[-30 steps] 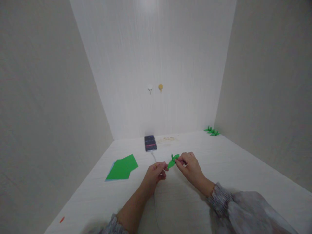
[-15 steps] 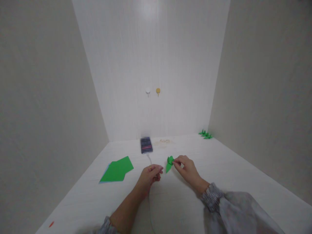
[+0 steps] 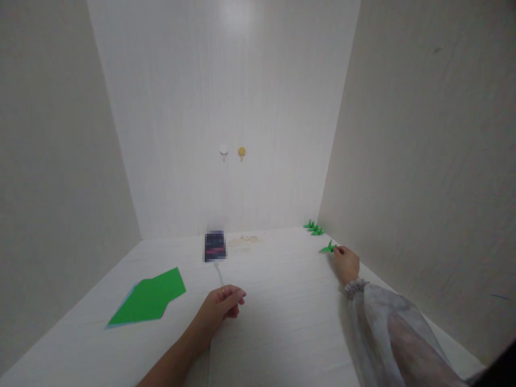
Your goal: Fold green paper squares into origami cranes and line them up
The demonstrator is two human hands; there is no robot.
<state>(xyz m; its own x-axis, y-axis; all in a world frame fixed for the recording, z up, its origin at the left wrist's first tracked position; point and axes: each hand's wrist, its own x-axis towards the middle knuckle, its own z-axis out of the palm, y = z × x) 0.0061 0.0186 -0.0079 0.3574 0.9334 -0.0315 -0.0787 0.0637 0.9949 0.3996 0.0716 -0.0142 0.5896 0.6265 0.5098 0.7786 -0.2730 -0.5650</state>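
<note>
Between the thumb and fingers of my right hand (image 3: 346, 263) is a green origami crane (image 3: 328, 248), held by one end low over the right side of the table. Beyond it, in the back right corner, several more green folded cranes (image 3: 314, 228) stand close together. My left hand (image 3: 223, 305) rests near the middle of the table with its fingers curled in and the thumb against them; nothing shows in it. It lies over a thin white cable (image 3: 218, 273). Left of this hand are overlapping sheets of green paper (image 3: 151, 296) with a light blue edge beneath.
A dark, blurred-out phone-like device (image 3: 215, 246) stands near the back wall, the cable running from it toward me. Beside it is a brownish worn patch (image 3: 248, 240) on the table. A white hook (image 3: 223, 151) and a yellow hook (image 3: 242, 152) are on the back wall. Side walls enclose both sides.
My right hand has carried the crane away from my left hand, rightward and back toward the other cranes. The view has turned to the right. My left hand stays by the cable.
</note>
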